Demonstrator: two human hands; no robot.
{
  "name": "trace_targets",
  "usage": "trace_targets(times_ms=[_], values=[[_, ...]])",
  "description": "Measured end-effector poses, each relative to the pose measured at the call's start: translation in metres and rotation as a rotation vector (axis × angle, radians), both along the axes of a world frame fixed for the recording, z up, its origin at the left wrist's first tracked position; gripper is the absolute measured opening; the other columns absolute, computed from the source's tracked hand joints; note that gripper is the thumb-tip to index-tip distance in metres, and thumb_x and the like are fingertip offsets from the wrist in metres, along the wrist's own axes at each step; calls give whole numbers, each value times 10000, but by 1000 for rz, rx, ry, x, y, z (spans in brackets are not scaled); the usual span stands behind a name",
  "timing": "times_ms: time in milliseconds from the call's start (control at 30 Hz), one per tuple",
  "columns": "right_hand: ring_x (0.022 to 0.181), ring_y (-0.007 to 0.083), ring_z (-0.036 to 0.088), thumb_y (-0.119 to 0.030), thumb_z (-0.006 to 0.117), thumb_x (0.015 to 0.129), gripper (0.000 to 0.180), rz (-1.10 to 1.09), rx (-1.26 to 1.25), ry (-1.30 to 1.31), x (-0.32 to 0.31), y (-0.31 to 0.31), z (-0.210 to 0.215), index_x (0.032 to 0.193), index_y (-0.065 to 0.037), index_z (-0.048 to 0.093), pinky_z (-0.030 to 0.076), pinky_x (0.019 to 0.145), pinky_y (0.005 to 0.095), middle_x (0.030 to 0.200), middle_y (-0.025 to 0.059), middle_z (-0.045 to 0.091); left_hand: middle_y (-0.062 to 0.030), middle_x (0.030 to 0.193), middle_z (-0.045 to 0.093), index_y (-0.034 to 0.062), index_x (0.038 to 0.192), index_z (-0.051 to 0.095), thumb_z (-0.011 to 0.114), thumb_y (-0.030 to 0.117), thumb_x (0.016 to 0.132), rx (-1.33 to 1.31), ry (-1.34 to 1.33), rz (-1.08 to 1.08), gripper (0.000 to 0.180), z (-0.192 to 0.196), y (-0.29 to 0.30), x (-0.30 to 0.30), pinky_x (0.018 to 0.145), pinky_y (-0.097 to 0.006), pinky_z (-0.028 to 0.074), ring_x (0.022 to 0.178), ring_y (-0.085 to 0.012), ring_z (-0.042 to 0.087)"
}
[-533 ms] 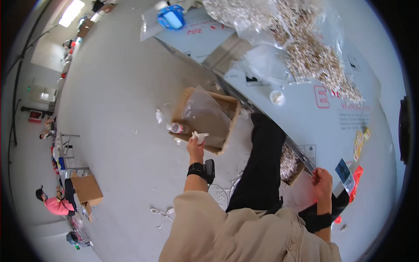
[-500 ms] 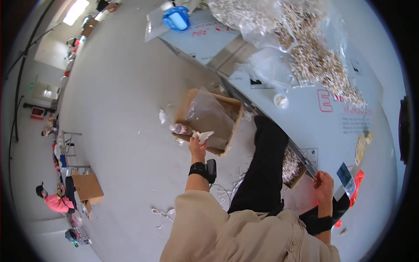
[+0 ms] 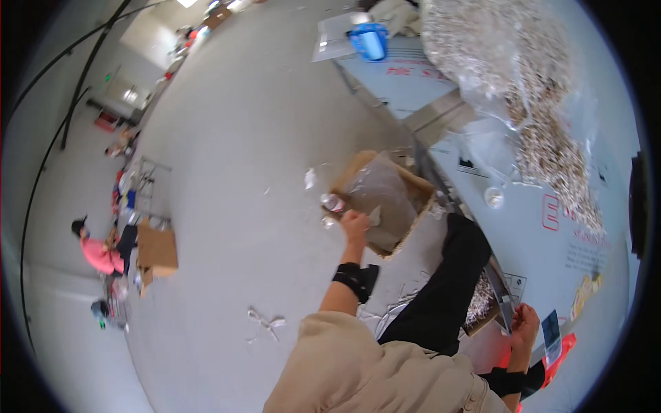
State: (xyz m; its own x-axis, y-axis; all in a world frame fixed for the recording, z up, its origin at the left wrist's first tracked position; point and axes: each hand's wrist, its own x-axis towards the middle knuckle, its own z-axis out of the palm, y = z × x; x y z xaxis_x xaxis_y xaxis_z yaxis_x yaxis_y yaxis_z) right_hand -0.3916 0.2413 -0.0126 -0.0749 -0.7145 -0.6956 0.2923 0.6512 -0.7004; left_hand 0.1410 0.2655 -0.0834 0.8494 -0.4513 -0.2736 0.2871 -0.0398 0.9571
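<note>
The left hand [image 3: 355,224] is closed around a small pale scrap [image 3: 375,215] at the near rim of one brown cardboard box lined with clear plastic film [image 3: 383,199]. The box sits on the grey floor [image 3: 241,158] beside the counter [image 3: 551,227], open upward, its long axis running from the hand toward the counter. What lies under the film is unclear. The right hand [image 3: 525,323] grips the counter's edge, fingers curled. One heap of pale chips in clear plastic [image 3: 530,89] covers the counter, with one blue tub [image 3: 370,40] at its far end.
</note>
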Motion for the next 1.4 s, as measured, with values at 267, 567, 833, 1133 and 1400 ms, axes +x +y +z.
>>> trace_targets(times_ms=[267,567,833,1133,1400], values=[[526,65,443,-208,579,876,138,126,-12,-52,18,-25,-1,945,-89,583,305,412,172,718,-13,537,-94,962,550,71,880,542,669,67,638,-443,-826,-741,274,113,-57,-198,866,-376,413,959,-284,522],[581,79,464,-365,543,891,245,343,-192,-376,46,-46,3,939,-130,590,367,473,204,704,-32,536,-204,1415,298,78,1264,459,748,309,640,-704,-1193,-1286,725,160,-25,-361,1065,-524,199,1354,-382,204],[642,111,455,-463,497,905,332,273,17,-690,82,-26,95,915,-144,587,392,536,259,738,-21,521,-132,1257,495,74,1266,458,549,495,819,-493,-1279,-1858,621,224,-14,-349,1114,-487,117,1315,-282,304],[772,150,481,-481,475,899,370,-93,347,-690,133,-5,174,1037,-149,564,421,635,296,900,23,544,-123,1171,528,89,1132,525,563,391,780,-1637,-231,-1556,465,181,-15,-374,994,-475,243,1192,-275,385],[967,180,537,-412,505,884,405,-184,215,-741,176,55,230,1179,-135,513,473,791,346,1076,41,563,-114,1084,560,103,997,591,578,286,741,-2270,1119,-680,315,135,-32,-444,874,-464,369,1070,-268,466]])
